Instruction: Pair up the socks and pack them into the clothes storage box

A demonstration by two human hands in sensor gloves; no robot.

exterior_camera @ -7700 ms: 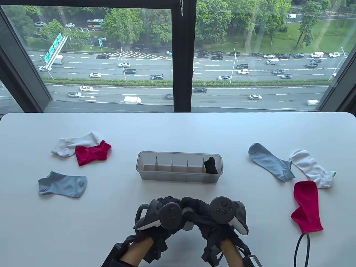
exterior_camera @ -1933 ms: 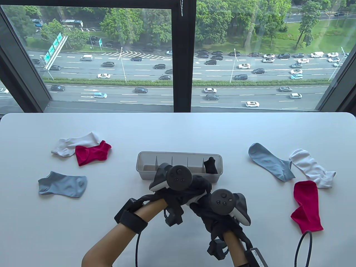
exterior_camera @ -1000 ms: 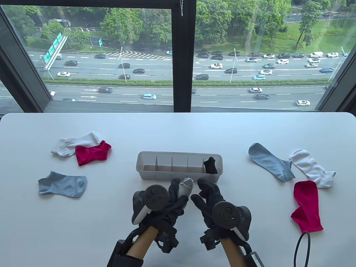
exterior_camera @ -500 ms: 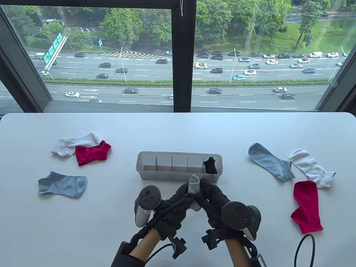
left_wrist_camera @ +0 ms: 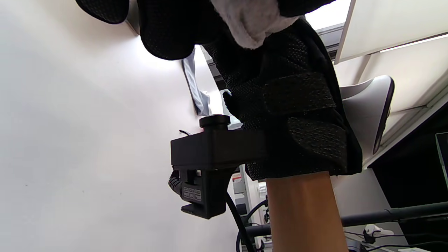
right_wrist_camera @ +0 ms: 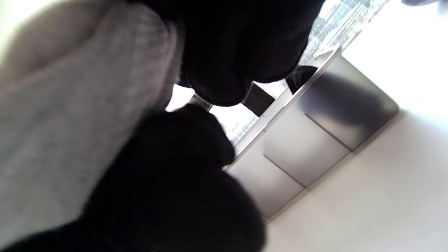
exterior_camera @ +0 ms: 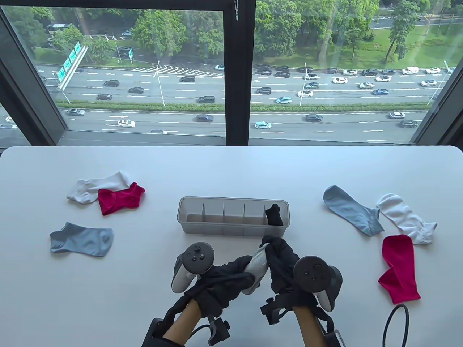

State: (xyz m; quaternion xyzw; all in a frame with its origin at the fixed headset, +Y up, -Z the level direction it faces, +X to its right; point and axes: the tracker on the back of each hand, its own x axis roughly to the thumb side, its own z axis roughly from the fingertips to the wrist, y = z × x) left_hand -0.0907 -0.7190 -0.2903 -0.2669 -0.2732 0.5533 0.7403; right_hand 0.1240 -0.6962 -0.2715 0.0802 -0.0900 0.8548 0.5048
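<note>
Both gloved hands hold a rolled light grey sock bundle (exterior_camera: 257, 269) just in front of the clear divided storage box (exterior_camera: 188, 225). My left hand (exterior_camera: 231, 276) grips its near end; my right hand (exterior_camera: 278, 255) curls over its far end. The bundle (right_wrist_camera: 70, 115) fills the right wrist view beside my fingers (right_wrist_camera: 224, 52), with the box (right_wrist_camera: 315, 140) behind. In the left wrist view the sock (left_wrist_camera: 259, 21) pokes out of my fingers (left_wrist_camera: 175, 31). A black sock pair (exterior_camera: 274, 214) sits in the box's rightmost compartment.
Left of the box lie a white sock (exterior_camera: 94, 185), a red sock (exterior_camera: 119, 198) and a blue-grey sock (exterior_camera: 82, 240). To the right lie a blue-grey sock (exterior_camera: 351, 209), a white sock (exterior_camera: 407, 218) and a red sock (exterior_camera: 398, 267). A black cable loop (exterior_camera: 395, 325) hangs at the near right edge.
Over the last seconds the hands rolled the grey socks together. In the last half second the bundle tipped from upright to lying slanted between both hands, and my right hand closed over its top.
</note>
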